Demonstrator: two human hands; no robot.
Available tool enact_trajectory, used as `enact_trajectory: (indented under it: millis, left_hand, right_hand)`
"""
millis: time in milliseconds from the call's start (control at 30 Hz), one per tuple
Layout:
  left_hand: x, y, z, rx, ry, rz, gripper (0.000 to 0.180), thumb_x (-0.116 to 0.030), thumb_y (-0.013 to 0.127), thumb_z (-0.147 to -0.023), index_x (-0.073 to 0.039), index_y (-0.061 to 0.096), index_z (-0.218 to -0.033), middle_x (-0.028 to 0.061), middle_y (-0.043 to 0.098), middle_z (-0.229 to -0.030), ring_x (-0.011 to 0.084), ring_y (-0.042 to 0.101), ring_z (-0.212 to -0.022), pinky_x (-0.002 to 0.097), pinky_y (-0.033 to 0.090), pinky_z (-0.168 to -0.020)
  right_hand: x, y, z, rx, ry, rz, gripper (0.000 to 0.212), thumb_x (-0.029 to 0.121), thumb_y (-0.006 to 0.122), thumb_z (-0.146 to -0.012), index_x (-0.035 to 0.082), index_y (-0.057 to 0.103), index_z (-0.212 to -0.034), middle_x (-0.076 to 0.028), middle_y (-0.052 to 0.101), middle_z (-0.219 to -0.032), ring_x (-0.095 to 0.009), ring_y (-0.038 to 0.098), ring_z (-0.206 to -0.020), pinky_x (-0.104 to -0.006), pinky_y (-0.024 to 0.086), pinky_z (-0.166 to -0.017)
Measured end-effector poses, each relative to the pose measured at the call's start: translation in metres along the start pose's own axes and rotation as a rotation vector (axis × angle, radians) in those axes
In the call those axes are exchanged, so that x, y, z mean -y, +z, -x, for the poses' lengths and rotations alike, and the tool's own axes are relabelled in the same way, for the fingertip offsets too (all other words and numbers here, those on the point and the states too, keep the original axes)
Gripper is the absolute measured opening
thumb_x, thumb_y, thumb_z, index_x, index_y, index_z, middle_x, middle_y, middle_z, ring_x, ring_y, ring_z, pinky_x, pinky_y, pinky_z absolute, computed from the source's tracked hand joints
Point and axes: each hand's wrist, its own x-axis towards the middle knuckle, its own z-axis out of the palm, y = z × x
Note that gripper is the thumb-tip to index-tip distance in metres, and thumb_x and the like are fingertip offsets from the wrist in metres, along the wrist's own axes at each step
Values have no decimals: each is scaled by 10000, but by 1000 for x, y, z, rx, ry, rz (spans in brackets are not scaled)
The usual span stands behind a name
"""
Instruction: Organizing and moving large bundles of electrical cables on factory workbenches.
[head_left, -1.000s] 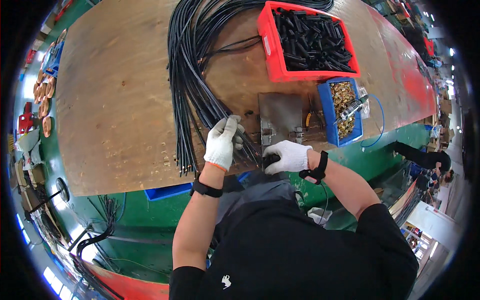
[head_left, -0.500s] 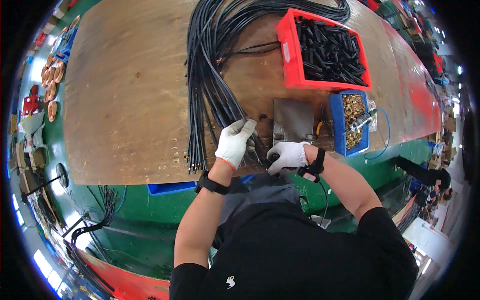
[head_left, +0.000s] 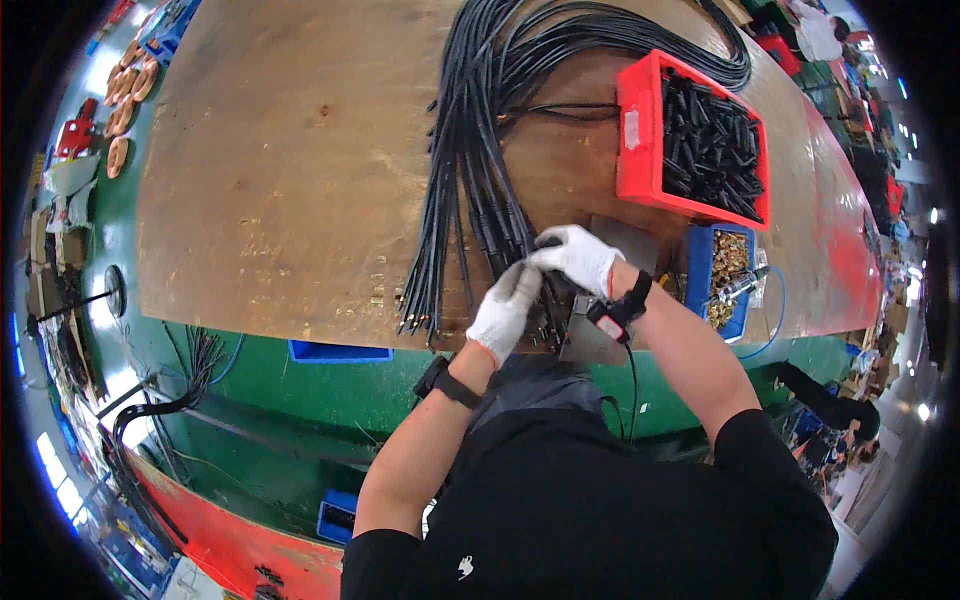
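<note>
A thick bundle of black cables [head_left: 470, 150] runs down the wooden table, its stripped ends fanned out near the front edge. At the bundle's right side my left hand [head_left: 505, 308], in a white glove, has its fingers closed on a black cable. Just above and to the right, my right hand [head_left: 580, 258], gloved too, is curled over the same group of cables with its fingertips close to the left hand's. The gloves hide the exact gripped spot. A grey metal plate [head_left: 630, 236] lies partly behind my right wrist.
A red bin [head_left: 640, 185] of black tubular sleeves [head_left: 710, 145] stands at the right. Nearer is a blue bin [head_left: 700, 275] of small brass-coloured parts [head_left: 730, 255], with a hose-fed tool [head_left: 740, 287] across it. Another person [head_left: 835, 405] is beyond the table at the right.
My right hand has moved up from the cable ends to beside the left hand's fingers. The left hand has shifted slightly lower along the cables. The whole view has also shifted.
</note>
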Motion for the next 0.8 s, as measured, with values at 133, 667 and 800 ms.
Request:
enact_trajectory:
  millis: [133,667,800]
  left_hand:
    - [2,-1,27,104,-264,-3,347,-162,689,-1039,14,710,-1338,86,776,-989,162,702,-783,308,571,-731]
    - [-35,-50,-38,-650,-212,-1340,524,-320,737,-865,-37,584,-1278,240,717,-1205,433,734,-1099,518,590,-960]
    - [-31,-44,-51,-688,-233,-1301,431,-341,734,-837,-34,704,-1137,257,750,-1152,431,743,-1094,528,582,-975]
  right_hand:
    - [33,-1,-32,-150,102,-213,497,332,827,-918,-42,725,-1228,-95,754,-1009,-162,668,-840,-328,541,-757]
    - [-28,38,41,-221,158,-920,455,205,856,-899,155,631,-1292,-12,707,-1056,-162,708,-863,-385,547,-693]
    - [-36,41,57,-212,154,-1027,489,238,882,-898,151,639,-1314,-8,696,-1123,-160,705,-879,-364,559,-706]
